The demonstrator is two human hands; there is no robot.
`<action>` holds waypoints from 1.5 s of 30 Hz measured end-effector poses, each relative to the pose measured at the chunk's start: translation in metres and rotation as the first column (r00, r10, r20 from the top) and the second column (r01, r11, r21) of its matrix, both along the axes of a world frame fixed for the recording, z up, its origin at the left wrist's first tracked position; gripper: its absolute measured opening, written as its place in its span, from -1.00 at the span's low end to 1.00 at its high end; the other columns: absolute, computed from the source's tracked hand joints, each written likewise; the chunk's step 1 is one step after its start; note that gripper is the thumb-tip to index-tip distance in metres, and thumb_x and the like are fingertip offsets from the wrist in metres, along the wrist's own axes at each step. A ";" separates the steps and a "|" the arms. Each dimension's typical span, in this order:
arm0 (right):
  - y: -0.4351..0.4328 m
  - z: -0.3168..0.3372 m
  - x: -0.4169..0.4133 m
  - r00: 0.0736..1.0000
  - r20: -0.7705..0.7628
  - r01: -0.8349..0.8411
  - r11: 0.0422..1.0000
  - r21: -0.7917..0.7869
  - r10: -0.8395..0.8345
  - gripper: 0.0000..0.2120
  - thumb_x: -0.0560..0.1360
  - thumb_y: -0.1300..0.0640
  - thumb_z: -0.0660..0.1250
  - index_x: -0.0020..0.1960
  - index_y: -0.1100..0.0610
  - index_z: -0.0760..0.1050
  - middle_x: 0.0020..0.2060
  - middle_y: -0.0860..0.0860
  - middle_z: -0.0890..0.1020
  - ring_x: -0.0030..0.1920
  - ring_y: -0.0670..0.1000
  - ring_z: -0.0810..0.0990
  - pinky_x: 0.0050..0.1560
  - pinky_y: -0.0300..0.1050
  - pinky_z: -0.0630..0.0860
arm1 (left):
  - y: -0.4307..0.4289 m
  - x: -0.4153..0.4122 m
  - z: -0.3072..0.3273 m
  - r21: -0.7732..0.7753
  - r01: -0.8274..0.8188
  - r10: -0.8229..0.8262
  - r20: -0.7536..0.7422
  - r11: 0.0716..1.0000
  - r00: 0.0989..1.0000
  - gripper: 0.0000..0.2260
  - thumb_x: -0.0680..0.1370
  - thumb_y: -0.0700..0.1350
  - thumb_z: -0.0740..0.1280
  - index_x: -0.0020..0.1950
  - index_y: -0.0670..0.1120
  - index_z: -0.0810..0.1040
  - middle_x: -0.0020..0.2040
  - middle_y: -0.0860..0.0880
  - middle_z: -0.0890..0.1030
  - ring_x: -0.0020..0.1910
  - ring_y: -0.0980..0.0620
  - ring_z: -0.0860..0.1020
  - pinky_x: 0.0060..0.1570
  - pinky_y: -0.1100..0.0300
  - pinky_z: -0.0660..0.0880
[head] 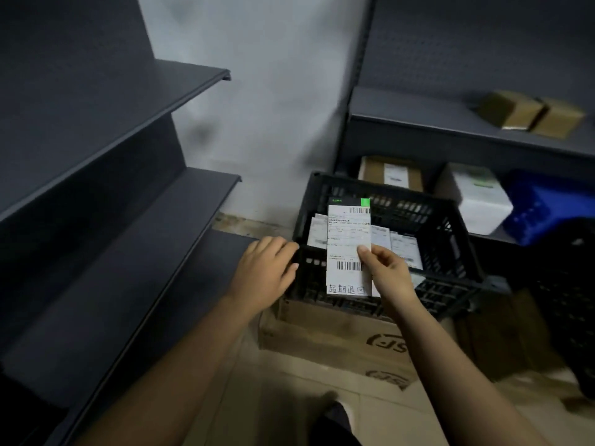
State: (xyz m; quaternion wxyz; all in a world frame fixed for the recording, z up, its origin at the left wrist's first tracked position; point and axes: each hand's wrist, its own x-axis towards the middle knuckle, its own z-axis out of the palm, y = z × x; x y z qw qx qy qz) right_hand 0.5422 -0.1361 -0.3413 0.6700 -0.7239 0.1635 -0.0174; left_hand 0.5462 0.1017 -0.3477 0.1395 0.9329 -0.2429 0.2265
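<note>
Right hand [389, 272] pinches label [347, 233], long axis upright, handwriting at bottom | left hand [264, 268] grips crate [449, 233] rim

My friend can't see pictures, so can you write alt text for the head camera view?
A right hand pinches a white shipping label with barcodes above a black crate of more labels, while the left hand holds the crate's rim. The crate sits on a cardboard box between dark shelves.
</note>
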 end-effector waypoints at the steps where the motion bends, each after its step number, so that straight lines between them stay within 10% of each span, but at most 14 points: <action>1: -0.010 -0.001 0.004 1.000 -0.006 0.018 1.000 0.016 -0.018 -0.79 0.53 0.05 0.39 0.07 0.18 0.60 -0.05 0.10 0.71 -0.05 0.06 0.69 0.05 -0.01 0.62 | -0.007 0.009 -0.001 0.003 0.018 -0.018 0.019 1.000 1.000 -0.74 0.47 -0.13 0.45 0.14 -0.13 0.58 -0.02 -0.05 0.59 -0.02 -0.08 0.56 -0.05 0.05 0.50; 7: -0.109 -0.022 0.082 0.987 -0.059 0.152 0.983 0.101 -0.147 -0.76 0.53 0.09 0.40 0.09 0.25 0.58 -0.08 0.09 0.71 -0.15 0.01 0.70 -0.23 -0.16 0.61 | -0.101 0.108 -0.015 0.048 0.091 -0.091 0.008 0.995 0.996 -0.77 0.50 -0.08 0.32 0.12 -0.12 0.59 -0.03 -0.04 0.59 -0.05 -0.07 0.55 -0.10 0.07 0.48; 15: -0.203 -0.075 0.188 0.966 -0.207 0.184 0.972 0.146 -0.152 -0.74 0.47 0.08 0.47 0.06 0.22 0.56 -0.04 0.14 0.70 -0.04 0.10 0.69 0.10 0.09 0.60 | -0.197 0.201 -0.050 0.075 0.084 -0.070 -0.171 0.994 0.983 -0.73 0.45 -0.13 0.45 0.13 -0.12 0.58 -0.02 -0.05 0.58 -0.06 -0.08 0.55 -0.08 0.05 0.50; 19: -0.222 -0.108 0.218 0.941 -0.291 0.212 0.971 0.109 -0.172 -0.68 0.48 0.10 0.47 0.14 0.15 0.45 -0.13 0.01 0.61 -0.19 -0.11 0.58 -0.28 -0.33 0.49 | -0.215 0.226 -0.076 0.106 0.061 -0.034 -0.241 0.992 0.970 -0.74 0.44 -0.12 0.46 0.11 -0.10 0.58 -0.04 -0.04 0.58 -0.07 -0.08 0.55 -0.08 0.03 0.52; 29: -0.220 -0.204 0.292 0.843 -0.479 0.223 0.970 -0.098 -0.242 -0.61 0.43 -0.02 0.50 0.13 0.17 0.50 0.08 0.10 0.63 0.00 0.09 0.59 0.05 -0.04 0.50 | -0.238 0.284 -0.163 0.142 0.096 -0.012 -0.503 0.985 0.864 -0.73 0.46 -0.11 0.44 0.14 -0.10 0.57 0.05 -0.06 0.58 0.02 -0.10 0.55 -0.06 0.01 0.53; 45: -0.211 -0.219 0.285 0.931 -0.361 -0.175 0.801 -0.572 -0.055 -0.72 0.50 0.04 0.41 0.10 0.20 0.53 -0.07 0.08 0.58 -0.06 0.08 0.54 -0.14 -0.16 0.37 | -0.241 0.303 -0.192 0.138 0.110 -0.014 -0.557 0.984 0.830 -0.71 0.44 -0.15 0.41 0.15 -0.12 0.57 0.06 -0.08 0.59 0.05 -0.11 0.53 0.03 0.00 0.48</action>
